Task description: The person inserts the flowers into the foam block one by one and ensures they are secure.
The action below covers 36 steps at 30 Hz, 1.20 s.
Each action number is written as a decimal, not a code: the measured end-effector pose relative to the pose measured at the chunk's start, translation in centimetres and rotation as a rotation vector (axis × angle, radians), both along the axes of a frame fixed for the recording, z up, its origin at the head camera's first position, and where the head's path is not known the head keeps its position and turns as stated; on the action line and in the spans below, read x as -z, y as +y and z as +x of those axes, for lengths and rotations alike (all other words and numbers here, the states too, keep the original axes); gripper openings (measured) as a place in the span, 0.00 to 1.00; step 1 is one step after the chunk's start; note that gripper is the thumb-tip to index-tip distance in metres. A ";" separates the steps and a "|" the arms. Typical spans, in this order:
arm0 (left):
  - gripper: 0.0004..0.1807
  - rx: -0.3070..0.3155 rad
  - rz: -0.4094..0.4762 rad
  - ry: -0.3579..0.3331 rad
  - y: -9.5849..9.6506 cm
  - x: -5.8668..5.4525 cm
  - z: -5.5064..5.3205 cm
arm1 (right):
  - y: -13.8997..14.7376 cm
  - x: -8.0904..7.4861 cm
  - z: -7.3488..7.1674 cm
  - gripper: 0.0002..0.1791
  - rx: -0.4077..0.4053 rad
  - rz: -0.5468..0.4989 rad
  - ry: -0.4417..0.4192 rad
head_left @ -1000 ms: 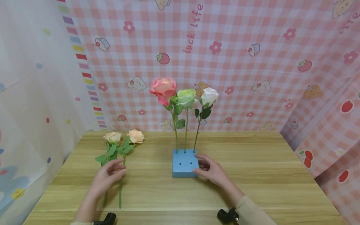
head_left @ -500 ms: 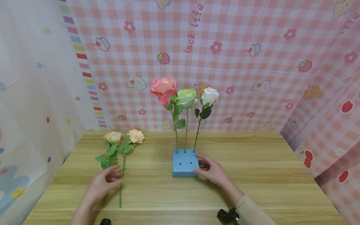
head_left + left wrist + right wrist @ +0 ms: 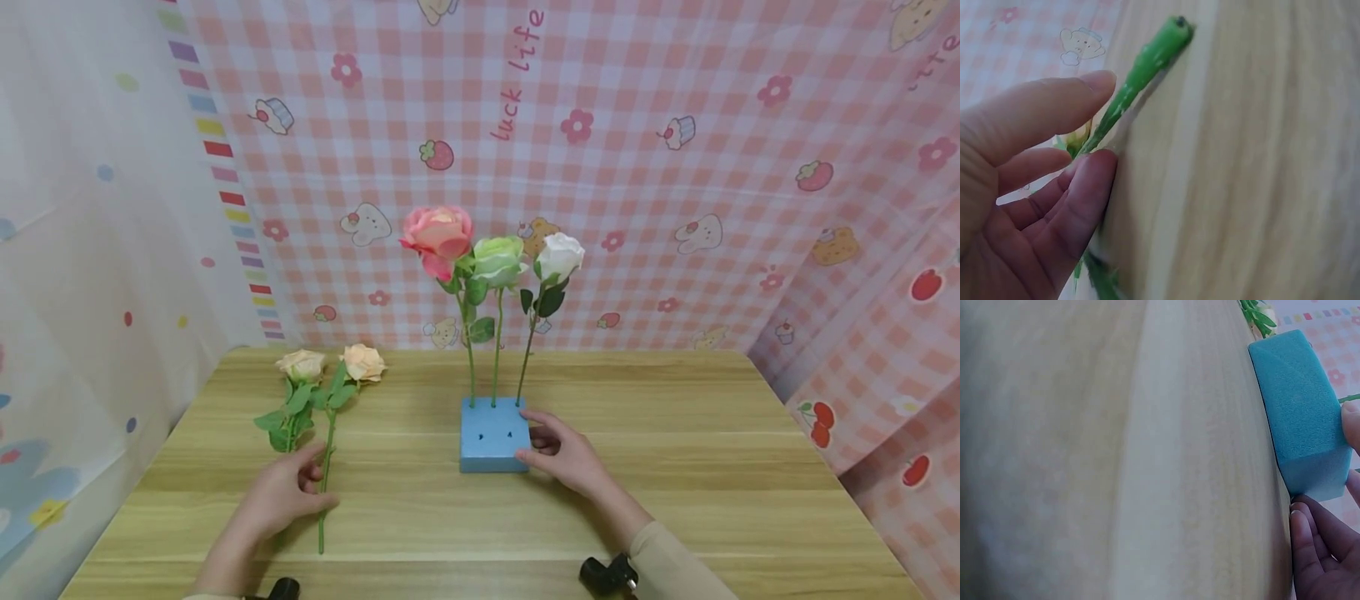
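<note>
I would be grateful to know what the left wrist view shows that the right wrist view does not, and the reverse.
Only the left wrist view shows the left hand, the end of a green stem beside it, and a cartoon animal print. Only the right wrist view shows the blue block, held by the right hand. Both share the wooden table and pink-checked cloth.

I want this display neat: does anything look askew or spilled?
Nothing looks spilled. Mildly askew: the white rose leans right and the pink rose leans left in the blue block, while the green rose between them stands nearly upright.
</note>
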<state>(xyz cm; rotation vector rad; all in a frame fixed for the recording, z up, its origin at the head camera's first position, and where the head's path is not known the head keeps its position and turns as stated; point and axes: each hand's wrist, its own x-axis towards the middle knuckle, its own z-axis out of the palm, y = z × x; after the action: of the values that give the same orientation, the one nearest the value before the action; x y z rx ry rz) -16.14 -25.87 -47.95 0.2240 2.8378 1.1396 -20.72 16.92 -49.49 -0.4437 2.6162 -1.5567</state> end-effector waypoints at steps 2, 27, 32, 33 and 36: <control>0.47 0.003 -0.011 0.003 0.2 0.0 0.0 | 0.0 0.0 0.0 0.34 -0.001 0.000 -0.001; 0.29 -0.089 0.096 -0.064 1.1 0.3 -0.5 | 0.0 0.0 0.0 0.34 -0.005 0.008 0.005; 0.27 -0.112 0.128 -0.085 1.3 0.5 -0.6 | 0.0 0.0 0.0 0.34 -0.004 0.007 0.004; 0.27 -0.112 0.131 -0.083 1.3 0.5 -0.6 | 0.0 0.1 0.0 0.34 -0.004 0.007 0.004; 0.25 -0.122 0.139 -0.085 1.3 0.6 -0.6 | 0.0 0.0 0.0 0.34 -0.001 0.007 0.001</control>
<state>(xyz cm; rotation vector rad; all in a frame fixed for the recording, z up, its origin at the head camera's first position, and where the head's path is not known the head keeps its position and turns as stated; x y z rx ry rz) -16.69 -24.52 -48.51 0.0100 2.7337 1.3370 -20.74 16.94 -49.54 -0.4453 2.6209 -1.5469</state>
